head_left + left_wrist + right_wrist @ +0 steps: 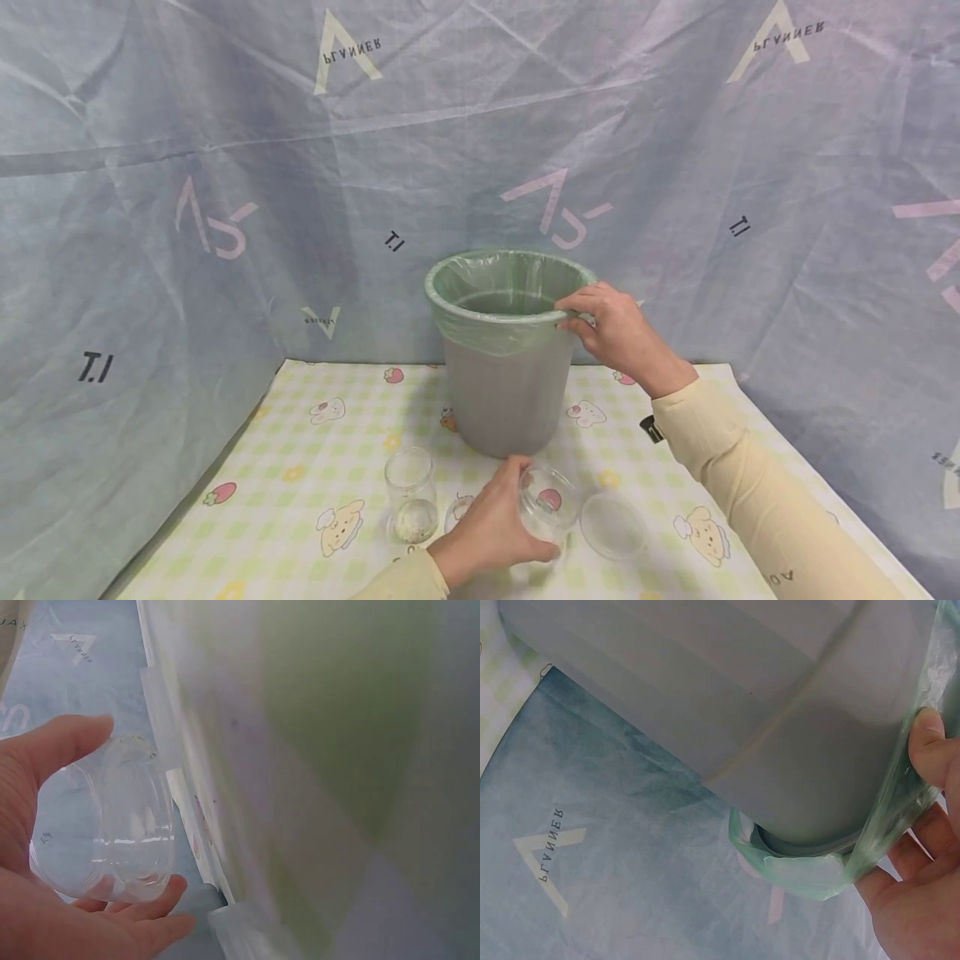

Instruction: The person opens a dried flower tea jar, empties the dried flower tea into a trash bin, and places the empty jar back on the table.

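Observation:
A grey trash bin (506, 400) stands at the back of the table, lined with a thin green trash bag (487, 333) folded over its rim. At the right side of that rim, my right hand (618, 329) pinches the bag's edge. In the right wrist view, the thumb (930, 739) presses the green film, which stretches away from the bin wall. Lower down, my left hand (491, 529) grips a clear plastic jar (551, 500) near the table. The left wrist view has the thumb (71, 742) over the jar and the fingers beneath it.
Left of my left hand stands a clear cylindrical jar (411, 487). Another clear round piece (456, 510) is partly hidden behind that hand. A translucent round lid (613, 527) lies to the right on the checked tablecloth (277, 517). Grey-blue cloth (225, 108) hangs behind.

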Demonstrator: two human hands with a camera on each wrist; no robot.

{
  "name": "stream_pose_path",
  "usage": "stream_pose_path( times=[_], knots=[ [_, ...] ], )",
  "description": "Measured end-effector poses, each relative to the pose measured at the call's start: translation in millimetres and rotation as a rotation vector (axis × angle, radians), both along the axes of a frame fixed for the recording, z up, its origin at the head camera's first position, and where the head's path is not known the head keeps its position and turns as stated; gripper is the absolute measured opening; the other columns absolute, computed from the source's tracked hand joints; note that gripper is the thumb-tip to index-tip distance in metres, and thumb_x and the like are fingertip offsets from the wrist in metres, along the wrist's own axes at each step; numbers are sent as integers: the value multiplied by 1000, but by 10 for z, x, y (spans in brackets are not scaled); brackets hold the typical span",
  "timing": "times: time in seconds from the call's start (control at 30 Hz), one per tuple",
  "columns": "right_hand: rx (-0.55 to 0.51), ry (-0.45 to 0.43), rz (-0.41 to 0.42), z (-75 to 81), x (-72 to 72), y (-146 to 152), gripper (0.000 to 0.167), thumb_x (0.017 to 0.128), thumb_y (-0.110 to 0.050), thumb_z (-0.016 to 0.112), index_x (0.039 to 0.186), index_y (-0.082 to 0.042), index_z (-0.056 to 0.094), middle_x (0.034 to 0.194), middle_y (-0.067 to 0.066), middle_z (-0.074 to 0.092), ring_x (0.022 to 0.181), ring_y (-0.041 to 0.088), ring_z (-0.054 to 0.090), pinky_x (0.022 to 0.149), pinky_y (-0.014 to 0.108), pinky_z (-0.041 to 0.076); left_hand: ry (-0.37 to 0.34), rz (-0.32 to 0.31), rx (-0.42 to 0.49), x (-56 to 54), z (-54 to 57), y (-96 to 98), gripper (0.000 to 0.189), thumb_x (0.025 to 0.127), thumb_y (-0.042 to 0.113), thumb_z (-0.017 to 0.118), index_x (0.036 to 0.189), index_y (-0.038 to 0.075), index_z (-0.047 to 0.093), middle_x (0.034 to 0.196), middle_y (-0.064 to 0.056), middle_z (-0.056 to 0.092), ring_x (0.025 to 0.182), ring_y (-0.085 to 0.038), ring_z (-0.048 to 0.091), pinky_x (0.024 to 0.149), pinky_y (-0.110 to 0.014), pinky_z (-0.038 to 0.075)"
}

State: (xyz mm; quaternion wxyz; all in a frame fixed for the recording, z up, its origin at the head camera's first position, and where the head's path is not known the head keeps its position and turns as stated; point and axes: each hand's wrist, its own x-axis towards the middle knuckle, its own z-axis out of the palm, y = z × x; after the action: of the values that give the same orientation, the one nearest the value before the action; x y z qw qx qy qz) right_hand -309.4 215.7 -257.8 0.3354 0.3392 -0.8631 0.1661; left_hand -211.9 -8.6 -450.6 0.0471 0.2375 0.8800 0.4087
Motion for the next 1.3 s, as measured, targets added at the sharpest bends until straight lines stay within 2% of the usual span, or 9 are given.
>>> stream_pose_path(
  times=[0.27, 0.5, 0.77, 0.97, 1.3],
  knots=[
    [3, -6, -5, 3, 5, 1, 28, 87, -5, 81, 115, -4, 77, 108, 12, 75, 104, 32, 66, 84, 48, 55, -8, -10, -44, -1, -23, 22, 112, 63, 39, 99, 152, 12, 36, 142, -12, 58, 129, -36, 57, 103, -53, 51],
    [-2, 4, 2, 2, 6, 8, 29, 85, -4, 83, 114, -4, 78, 107, 12, 75, 103, 32, 67, 84, 47, 55, 40, 4, -89, -12, -37, 38, 108, 59, 38, 101, 145, 15, 40, 134, -4, 62, 122, -30, 62, 101, -45, 52],
    [-2, -17, -1, 7, 6, 5, 28, 87, -4, 81, 115, -4, 77, 108, 12, 75, 105, 32, 66, 86, 48, 54, 47, 16, -89, -13, -44, 28, 108, 56, 36, 103, 143, 14, 43, 133, -7, 64, 121, -34, 62, 102, -48, 51],
    [-3, -5, 11, 6, 3, 1, 29, 86, -3, 82, 114, -3, 78, 107, 12, 75, 105, 32, 66, 85, 48, 55, 22, 30, -91, -28, -50, 33, 111, 53, 35, 104, 144, 13, 43, 133, -7, 65, 122, -36, 61, 102, -51, 51],
    [-7, 16, 22, 3, -9, 1, 29, 85, -2, 83, 113, -4, 78, 105, 12, 76, 104, 32, 67, 85, 48, 55, 18, 62, -117, -52, -56, 44, 113, 50, 36, 105, 142, 13, 44, 130, -7, 67, 121, -35, 63, 102, -48, 51]
  ],
)
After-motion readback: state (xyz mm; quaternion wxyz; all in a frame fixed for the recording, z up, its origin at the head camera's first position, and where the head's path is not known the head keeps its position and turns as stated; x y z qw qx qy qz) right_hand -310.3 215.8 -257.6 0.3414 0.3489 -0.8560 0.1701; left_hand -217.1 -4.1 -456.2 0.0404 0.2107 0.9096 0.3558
